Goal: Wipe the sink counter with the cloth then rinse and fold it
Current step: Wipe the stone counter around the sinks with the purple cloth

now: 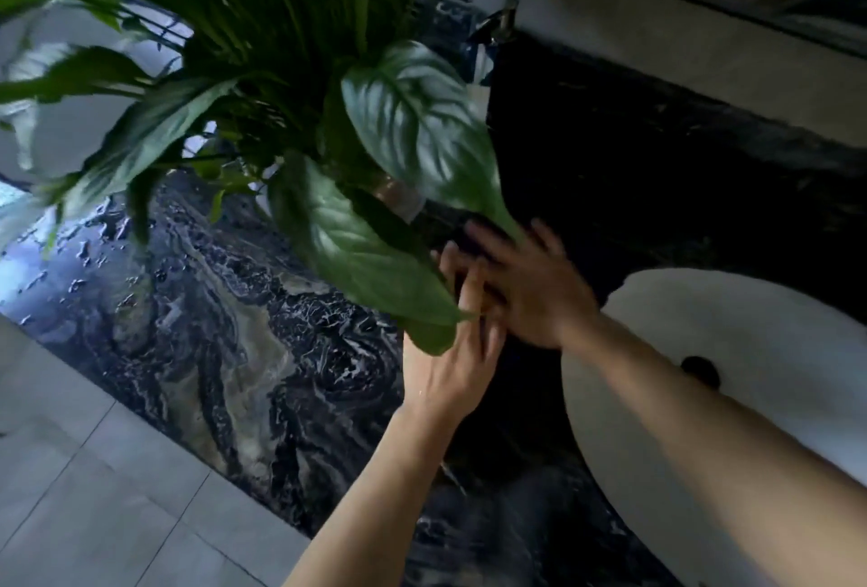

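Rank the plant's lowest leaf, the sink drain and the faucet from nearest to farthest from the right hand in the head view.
From the right hand:
1. Lowest leaf, just left, by the fingers.
2. Sink drain, right, in the basin.
3. Faucet, far back by the wall.

counter (244, 352): black marble, grey-white swirls
plant (291, 84): green leaves
sink (750, 319): white
floor (94, 492), lower left: grey tiles

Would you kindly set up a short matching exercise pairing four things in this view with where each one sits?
Things:
1. plant
2. basin
3. tap
4. floor tiles

Places:
A. lower left, below the counter edge
B. right, beneath the right forearm
C. upper left, leaves over the hands
D. top centre, by the wall

Pairs: 1-C, 2-B, 3-D, 4-A
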A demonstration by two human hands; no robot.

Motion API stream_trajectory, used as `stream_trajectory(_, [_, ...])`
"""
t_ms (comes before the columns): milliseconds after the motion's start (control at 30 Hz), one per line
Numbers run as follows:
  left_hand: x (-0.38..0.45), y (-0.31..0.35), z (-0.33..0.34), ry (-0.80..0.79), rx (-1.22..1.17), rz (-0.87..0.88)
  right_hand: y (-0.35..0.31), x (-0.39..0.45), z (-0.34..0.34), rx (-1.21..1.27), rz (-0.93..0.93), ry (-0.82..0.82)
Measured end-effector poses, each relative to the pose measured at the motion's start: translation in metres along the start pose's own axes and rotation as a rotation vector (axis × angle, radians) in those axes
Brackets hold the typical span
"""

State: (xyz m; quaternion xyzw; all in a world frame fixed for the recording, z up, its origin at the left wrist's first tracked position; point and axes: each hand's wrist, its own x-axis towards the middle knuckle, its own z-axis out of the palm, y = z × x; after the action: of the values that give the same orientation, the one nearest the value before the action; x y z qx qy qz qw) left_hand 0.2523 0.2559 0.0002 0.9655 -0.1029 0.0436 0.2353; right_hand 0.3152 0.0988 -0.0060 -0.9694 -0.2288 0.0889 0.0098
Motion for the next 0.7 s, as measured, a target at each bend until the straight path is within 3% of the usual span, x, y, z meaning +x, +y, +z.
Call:
stream_trajectory(100, [0.025,0.003,0.013,0.017,0.122,-0.062,0.063,0.030,-0.009,0.065,0.359,0.051])
stream_trajectory(167, [0.030,0.006,0.017,0.019,0.134,-0.072,0.070,0.036,-0.011,0.067,0.424,0.056])
stream_trajectory(267, [0.028,0.005,0.016,0.059,0.086,-0.057,0.036,0.023,-0.009,0.019,0.276,0.021])
stream_trajectory(400, [0.025,0.003,0.013,0.047,0.089,-0.016,-0.019,0.008,-0.005,-0.132,-0.173,-0.085])
stream_trajectory(533, [0.026,0.002,0.014,-0.025,0.158,-0.086,-0.005,0.043,-0.013,-0.177,-0.448,-0.059])
stream_trajectory(600, [0.026,0.000,0.017,-0.069,0.208,-0.073,0.018,0.050,-0.013,-0.105,-0.440,-0.053])
stream_trajectory(700, [0.026,-0.001,0.018,-0.122,0.252,-0.070,0.070,0.042,-0.010,0.038,-0.200,-0.003])
